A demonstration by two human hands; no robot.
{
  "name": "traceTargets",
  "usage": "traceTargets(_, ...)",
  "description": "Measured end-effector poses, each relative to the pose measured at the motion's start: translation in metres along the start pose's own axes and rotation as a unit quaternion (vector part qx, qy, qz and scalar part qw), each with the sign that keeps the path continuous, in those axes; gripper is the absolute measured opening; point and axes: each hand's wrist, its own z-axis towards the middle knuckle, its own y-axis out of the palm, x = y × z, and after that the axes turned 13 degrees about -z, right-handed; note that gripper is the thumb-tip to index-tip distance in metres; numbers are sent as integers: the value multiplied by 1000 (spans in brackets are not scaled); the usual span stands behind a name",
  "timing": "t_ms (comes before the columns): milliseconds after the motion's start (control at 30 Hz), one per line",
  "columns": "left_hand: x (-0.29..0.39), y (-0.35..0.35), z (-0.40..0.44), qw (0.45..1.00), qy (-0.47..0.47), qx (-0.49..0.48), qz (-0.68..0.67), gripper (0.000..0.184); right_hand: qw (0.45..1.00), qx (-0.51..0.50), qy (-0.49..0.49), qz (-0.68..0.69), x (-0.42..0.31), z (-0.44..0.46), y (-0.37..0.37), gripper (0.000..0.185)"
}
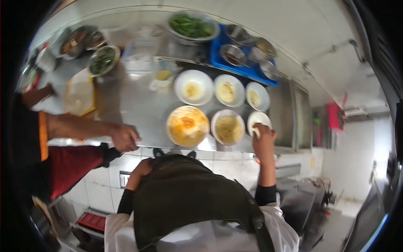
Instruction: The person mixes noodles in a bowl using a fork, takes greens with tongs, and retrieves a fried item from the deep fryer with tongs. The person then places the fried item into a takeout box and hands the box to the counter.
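Note:
My right hand (264,137) reaches down over the near side of a small white bowl (254,116). Its fingers are bent together at the bowl, and what they grip is blurred. Beside it stands a bowl of shredded pale food (228,128), then a larger bowl with orange and white contents (187,126). Behind these sit three white bowls, the left (193,88), middle (229,90) and right (257,96), each with yellowish food inside. My left hand (144,167) is low against the dark apron (184,197), off the counter, its fingers partly hidden.
At left, a co-worker's hand (125,138) extends over the steel counter (140,105). A blue tray (245,74) with metal containers stands behind the bowls, near a bowl of green leaves (191,25). Further left are a yellow-edged board (80,93) and a bowl of chopped greens (103,61).

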Motion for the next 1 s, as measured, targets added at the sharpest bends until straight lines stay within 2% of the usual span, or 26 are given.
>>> traceTargets(67,-8,2,-5,999,-47,6,-25,40,995,33,-40,87,-21,24,-2,21)
traceTargets(100,-21,5,-4,999,-8,22,-23,40,987,43,-51,143,-33,36,-4,21)
traceTargets(133,-25,6,-8,999,-17,30,-38,40,977,77,-76,186,-53,48,-8,19)
traceTargets(233,-32,10,-25,995,-29,64,-67,39,967,60,-116,221,-107,81,-4,24)
traceTargets(300,-41,13,-36,993,-33,84,-72,39,947,31,-124,296,-152,116,1,29)
traceTargets(367,-49,15,-47,992,-35,98,-69,38,930,173,-110,304,-188,160,56,24)
traceTargets(467,-33,12,-73,983,-74,121,-116,39,950,28,-103,293,-215,220,129,19)
traceTargets(500,-20,7,-83,980,-91,131,-116,39,945,42,-104,309,-224,228,124,17)
traceTargets(567,-45,12,-81,976,-61,145,-148,37,933,63,-104,339,-242,234,112,15)
traceTargets(667,-50,12,-86,972,-49,152,-171,35,935,73,-163,305,-256,239,96,18)
traceTargets(767,-45,2,-84,972,-50,153,-174,33,948,210,-129,204,-257,243,95,27)
traceTargets(867,-54,-7,-67,973,-27,138,-183,32,981,114,-79,132,-244,242,104,36)
traceTargets(933,-54,-13,-61,975,-37,136,-170,31,977,-119,-73,160,-240,251,114,32)
traceTargets(967,-50,-16,-59,977,-41,134,-163,31,955,-234,-68,170,-238,254,118,31)
traceTargets(1000,-47,-19,-57,977,-48,133,-157,31,960,-190,-64,197,-235,254,122,27)
